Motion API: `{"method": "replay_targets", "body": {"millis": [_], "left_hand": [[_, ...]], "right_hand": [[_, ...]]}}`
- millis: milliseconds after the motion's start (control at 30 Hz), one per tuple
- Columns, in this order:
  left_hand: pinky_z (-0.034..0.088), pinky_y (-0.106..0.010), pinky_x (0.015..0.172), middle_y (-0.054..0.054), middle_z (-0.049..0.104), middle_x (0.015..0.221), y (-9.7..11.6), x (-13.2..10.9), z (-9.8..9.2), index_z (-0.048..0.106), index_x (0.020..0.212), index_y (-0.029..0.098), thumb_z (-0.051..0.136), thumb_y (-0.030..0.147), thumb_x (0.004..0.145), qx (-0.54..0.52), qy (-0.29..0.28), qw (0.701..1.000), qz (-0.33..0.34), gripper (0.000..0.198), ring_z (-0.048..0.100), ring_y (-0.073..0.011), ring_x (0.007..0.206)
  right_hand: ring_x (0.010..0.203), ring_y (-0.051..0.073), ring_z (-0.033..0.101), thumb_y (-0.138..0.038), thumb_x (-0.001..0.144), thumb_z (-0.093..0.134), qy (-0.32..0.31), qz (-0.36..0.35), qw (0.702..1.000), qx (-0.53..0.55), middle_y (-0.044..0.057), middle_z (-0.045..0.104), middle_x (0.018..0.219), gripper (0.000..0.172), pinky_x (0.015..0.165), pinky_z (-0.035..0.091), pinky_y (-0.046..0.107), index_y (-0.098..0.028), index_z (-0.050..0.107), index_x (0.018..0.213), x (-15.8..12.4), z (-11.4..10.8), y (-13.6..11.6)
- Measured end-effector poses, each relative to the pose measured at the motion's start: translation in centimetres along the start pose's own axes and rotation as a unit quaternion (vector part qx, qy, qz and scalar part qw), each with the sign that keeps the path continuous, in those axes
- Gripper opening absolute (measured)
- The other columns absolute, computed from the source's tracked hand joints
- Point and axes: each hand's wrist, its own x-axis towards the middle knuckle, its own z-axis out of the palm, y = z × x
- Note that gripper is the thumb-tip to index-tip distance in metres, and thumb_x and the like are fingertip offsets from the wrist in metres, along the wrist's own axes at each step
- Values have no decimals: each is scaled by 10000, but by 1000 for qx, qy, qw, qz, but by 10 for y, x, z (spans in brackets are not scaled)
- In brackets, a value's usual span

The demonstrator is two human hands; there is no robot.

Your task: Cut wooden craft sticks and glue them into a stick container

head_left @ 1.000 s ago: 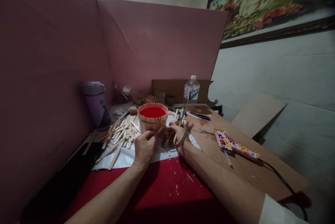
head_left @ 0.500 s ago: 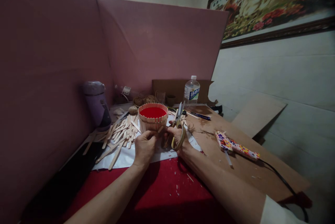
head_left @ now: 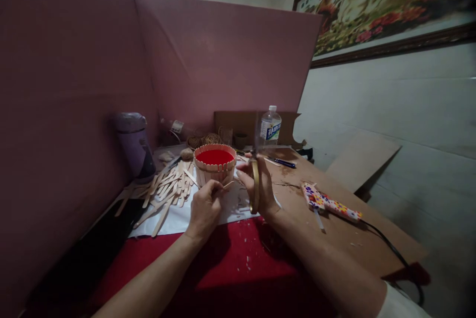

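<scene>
Head view: the left hand (head_left: 204, 211) tightly pinches a short wooden stick (head_left: 228, 185) that a slackened grip could drop, the red-lined basket (head_left: 212, 174) just beyond it and left of the right hand (head_left: 265, 190), whose half-curled fingers hold upright gold-handled scissors (head_left: 256, 184) that, swung left, could knock the basket's rim.

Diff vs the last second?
Right hand pulled right, away from the left hand, turning the scissors so the handles show nearly edge-on; blades blurred. Nothing let go: scissors still in the right hand, stick in the left. Pot, bottle, glue gun stayed put.
</scene>
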Motion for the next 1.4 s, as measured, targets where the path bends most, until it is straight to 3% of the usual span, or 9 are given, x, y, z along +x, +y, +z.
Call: {"method": "replay_targets", "body": {"millis": [167, 400, 600, 767, 900, 1000, 1100, 1267, 1400], "left_hand": [[352, -223, 575, 18, 564, 622, 11, -4, -7, 533, 718, 192, 477, 134, 745, 17, -41, 999, 18, 85, 510, -122, 585], [353, -225, 571, 12, 576, 637, 28, -4, -12, 507, 733, 196, 469, 169, 780, -34, -86, 995, 37, 66, 521, -127, 594], [342, -215, 543, 11, 560, 622, 38, -3, -13, 499, 723, 198, 480, 183, 795, -40, -102, 993, 46, 76, 489, -116, 562], [340, -196, 482, 18, 539, 596, 49, 8, -9, 508, 704, 188, 515, 185, 768, -48, -121, 990, 51, 65, 455, -91, 510], [350, -187, 371, 18, 546, 566, 63, 18, 0, 517, 710, 173, 580, 321, 743, -191, -155, 969, -34, 165, 465, -87, 434], [367, -204, 315, 5, 571, 558, 71, 20, 11, 562, 731, 137, 682, 411, 655, -294, -176, 932, -121, 308, 467, -89, 384], [364, -181, 320, 2, 580, 549, 71, 18, 20, 586, 712, 114, 755, 397, 595, -355, -180, 903, -160, 350, 467, -70, 386], [361, -156, 324, 20, 565, 543, 69, 20, 22, 593, 700, 111, 775, 381, 590, -386, -160, 891, -176, 343, 457, -49, 390], [407, -168, 335, -11, 610, 616, 79, 33, 11, 545, 689, 138, 752, 392, 611, -380, -177, 896, -145, 337, 556, -101, 491]], "right_hand": [[663, 163, 630, -192, 687, 630, -120, -20, 992, -35, -14, 658, 724, 324, 649, 496, 279, -216, 511, 988, -3, -12, -33], [604, 137, 590, -164, 699, 617, -171, 7, 985, -13, -24, 639, 727, 336, 564, 458, 241, -205, 510, 1015, -13, -24, -44], [578, 128, 555, -168, 658, 675, -115, 28, 993, 0, -43, 606, 668, 298, 577, 449, 249, -203, 534, 919, -18, -33, -63], [551, 110, 535, -164, 631, 675, -82, 89, 991, 59, -58, 585, 630, 343, 524, 427, 217, -193, 524, 937, -23, -37, -60], [474, 100, 523, -227, 644, 678, 0, 167, 976, 140, -67, 591, 612, 398, 454, 416, 209, -195, 481, 989, -24, -38, -61], [456, 115, 545, -265, 618, 711, 80, 185, 964, 174, -54, 612, 627, 437, 430, 440, 226, -194, 477, 981, -22, -37, -62], [467, 129, 569, -252, 596, 724, 121, 186, 959, 175, -45, 620, 636, 443, 447, 479, 247, -198, 502, 975, -20, -33, -60], [517, 147, 602, -292, 605, 741, 131, 195, 958, 164, -41, 608, 639, 471, 485, 516, 260, -200, 515, 1009, -19, -31, -53], [602, 158, 620, -469, 642, 725, 67, 222, 963, 138, 4, 624, 700, 467, 467, 490, 222, -177, 557, 967, -18, -42, -56]]}}
